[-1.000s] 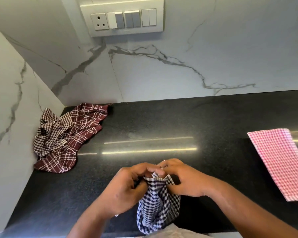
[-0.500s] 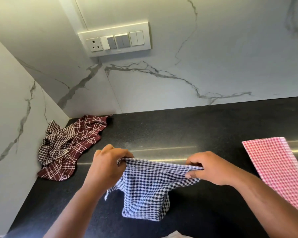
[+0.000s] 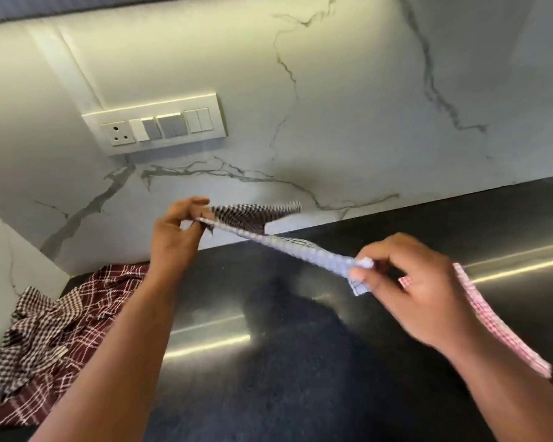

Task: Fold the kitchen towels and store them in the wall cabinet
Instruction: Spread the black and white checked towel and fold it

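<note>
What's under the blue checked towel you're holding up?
Just the shiny black countertop. The left hand and right hand pinch the blue checked towel up in the air. The right hand hides part of the pink towel beside it.

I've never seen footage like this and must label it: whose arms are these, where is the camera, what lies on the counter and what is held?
There is no machine here: these are a person's two bare arms. Every picture comes from one wide-angle camera worn on the head, looking forward and down. The left hand and the right hand each pinch one end of a blue checked towel, stretched in the air between them and blurred. Below is a black counter. In its left corner lies a heap of crumpled dark red and brown checked towels; on the right, partly behind the right arm, a pink checked towel lies flat.
</note>
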`<control>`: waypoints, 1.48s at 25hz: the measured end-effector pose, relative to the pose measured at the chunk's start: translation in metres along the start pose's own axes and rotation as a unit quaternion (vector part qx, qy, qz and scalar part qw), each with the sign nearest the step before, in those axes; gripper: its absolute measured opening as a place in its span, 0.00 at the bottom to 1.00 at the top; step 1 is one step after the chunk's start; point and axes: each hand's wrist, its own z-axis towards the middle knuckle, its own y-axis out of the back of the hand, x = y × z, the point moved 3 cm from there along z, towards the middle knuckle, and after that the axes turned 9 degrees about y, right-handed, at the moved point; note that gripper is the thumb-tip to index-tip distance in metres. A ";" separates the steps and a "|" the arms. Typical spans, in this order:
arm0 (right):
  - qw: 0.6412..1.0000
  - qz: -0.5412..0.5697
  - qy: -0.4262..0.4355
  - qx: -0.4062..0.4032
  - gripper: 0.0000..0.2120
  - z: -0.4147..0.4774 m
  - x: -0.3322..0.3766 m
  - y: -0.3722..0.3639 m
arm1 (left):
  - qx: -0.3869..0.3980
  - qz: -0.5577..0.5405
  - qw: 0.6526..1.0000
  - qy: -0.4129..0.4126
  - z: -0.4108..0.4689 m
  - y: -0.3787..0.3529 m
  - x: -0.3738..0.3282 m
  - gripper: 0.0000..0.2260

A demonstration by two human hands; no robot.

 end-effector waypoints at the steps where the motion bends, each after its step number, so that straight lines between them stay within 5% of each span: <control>1: 0.999 0.007 0.015 0.036 0.06 -0.008 0.012 -0.018 | 0.006 0.026 1.000 0.012 -0.004 0.005 0.020 0.18; 4: 0.979 0.030 -0.018 0.202 0.07 -0.044 0.033 -0.092 | 0.029 0.111 0.989 0.095 -0.029 0.017 0.094 0.18; 7: 0.890 0.093 -0.123 0.428 0.13 -0.092 0.034 -0.161 | 0.025 0.215 0.960 0.177 -0.073 0.026 0.159 0.23; 9: 0.855 0.115 -0.153 0.483 0.17 -0.117 0.027 -0.184 | 0.036 0.237 0.952 0.191 -0.108 0.025 0.187 0.22; 14: 0.896 -0.016 -0.215 0.389 0.13 -0.131 -0.038 -0.164 | 0.149 0.275 0.945 0.096 -0.177 -0.013 0.209 0.21; 19: 0.850 -0.177 -0.229 0.440 0.19 -0.156 -0.081 -0.136 | 0.261 0.392 0.878 0.086 -0.204 -0.041 0.220 0.32; 24: 0.878 -0.186 -0.271 0.348 0.10 -0.179 -0.081 -0.121 | 0.183 0.360 0.911 0.087 -0.207 -0.030 0.207 0.25; 29: 0.860 -0.182 -0.226 0.420 0.27 -0.177 -0.093 -0.129 | 0.221 0.425 0.870 0.118 -0.222 -0.041 0.209 0.33; 32: 0.835 -0.235 -0.263 0.423 0.26 -0.172 -0.107 -0.128 | 0.241 0.436 0.856 0.140 -0.233 -0.048 0.208 0.37; 37: 0.862 -0.233 -0.237 0.383 0.26 -0.150 -0.116 -0.145 | 0.173 0.457 0.863 0.130 -0.219 -0.048 0.200 0.38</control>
